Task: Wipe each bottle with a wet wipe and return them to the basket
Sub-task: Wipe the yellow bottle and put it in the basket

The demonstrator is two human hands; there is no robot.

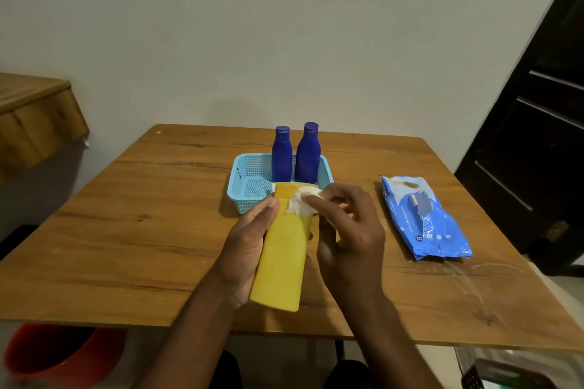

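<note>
A: Which step is this?

B: Wiping. The left hand [245, 249] is clamped round the tall yellow plastic bottle [282, 257] above the tabletop's near edge; right hand [346, 230] fingers pinch the white wet wipe [300, 204] against its top.

A: Next?

B: Probably finish, then stand it in the pale blue mesh basket [249, 181] beside two dark blue bottles [281, 155].

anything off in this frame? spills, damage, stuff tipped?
Mostly tidy. One oddity: a pale streaky patch on the table just in front of the wipes pack, like a wet smear or glare; cannot tell which. Both blue bottles stand upright in the basket.
</note>
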